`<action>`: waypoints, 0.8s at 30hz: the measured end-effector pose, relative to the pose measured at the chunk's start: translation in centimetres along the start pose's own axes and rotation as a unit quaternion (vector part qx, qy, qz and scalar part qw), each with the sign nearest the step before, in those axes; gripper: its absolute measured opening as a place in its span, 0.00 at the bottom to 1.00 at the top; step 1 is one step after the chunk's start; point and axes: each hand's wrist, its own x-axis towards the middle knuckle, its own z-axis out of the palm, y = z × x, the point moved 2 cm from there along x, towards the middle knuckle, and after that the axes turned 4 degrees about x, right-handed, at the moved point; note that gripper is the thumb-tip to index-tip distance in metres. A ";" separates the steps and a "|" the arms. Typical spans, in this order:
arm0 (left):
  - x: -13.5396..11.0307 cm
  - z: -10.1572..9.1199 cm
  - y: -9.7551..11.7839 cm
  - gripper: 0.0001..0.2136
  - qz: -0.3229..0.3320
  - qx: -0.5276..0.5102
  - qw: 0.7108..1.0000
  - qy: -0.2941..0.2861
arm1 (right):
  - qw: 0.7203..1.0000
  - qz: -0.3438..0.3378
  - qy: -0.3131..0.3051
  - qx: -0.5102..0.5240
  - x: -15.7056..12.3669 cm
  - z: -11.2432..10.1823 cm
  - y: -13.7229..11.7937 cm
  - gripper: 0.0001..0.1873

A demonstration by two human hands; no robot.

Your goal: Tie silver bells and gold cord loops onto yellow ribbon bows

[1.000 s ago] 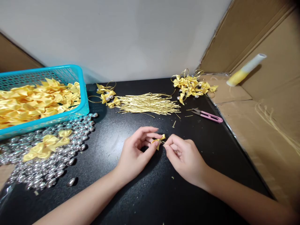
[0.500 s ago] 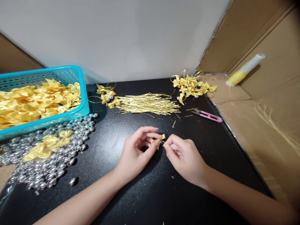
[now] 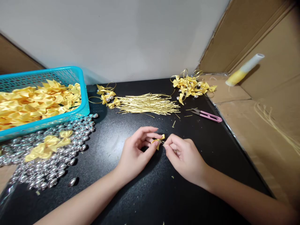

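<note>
Over the middle of the black table, my left hand (image 3: 138, 150) pinches a small yellow ribbon bow (image 3: 163, 137) between thumb and fingers, which cover much of it. Close to its right side, my right hand (image 3: 185, 157) is closed, its thumb and forefinger pinching the thin end of a cord (image 3: 161, 142) at the bow. Most of that cord is hidden by my fingers. Beyond my hands lies a bundle of cut gold cords (image 3: 150, 104).
A turquoise basket (image 3: 84, 93) of yellow bows stands at left, with silver beads (image 3: 53, 170) and several bows before it. Finished-looking looped bows (image 3: 192, 84) lie at back right, and others (image 3: 107, 95) at back left. Pink thread snips (image 3: 208, 116) rest near the right edge.
</note>
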 end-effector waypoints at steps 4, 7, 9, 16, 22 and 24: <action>0.0 0.0 0.0 0.13 -0.005 0.001 1.000 -0.004 | 1.000 0.003 -0.002 -0.001 0.1 0.0 0.0 0.09; 0.0 0.0 0.0 0.13 -0.005 -0.001 1.000 -0.009 | 1.000 0.003 -0.001 -0.003 0.0 0.0 0.0 0.09; 0.0 0.0 0.0 0.13 -0.004 -0.001 1.000 -0.012 | 1.000 0.006 -0.001 -0.006 0.0 0.0 0.0 0.10; -0.1 0.0 0.0 0.13 0.005 0.002 1.000 -0.028 | 1.000 0.018 -0.001 -0.010 0.1 0.1 0.0 0.10; -0.3 0.1 0.2 0.13 0.023 0.029 0.999 -0.039 | 1.000 0.024 -0.005 -0.017 0.0 0.1 0.1 0.09; -0.4 0.2 0.3 0.13 0.032 0.041 0.998 -0.042 | 0.999 0.021 -0.007 -0.024 0.1 0.1 0.0 0.09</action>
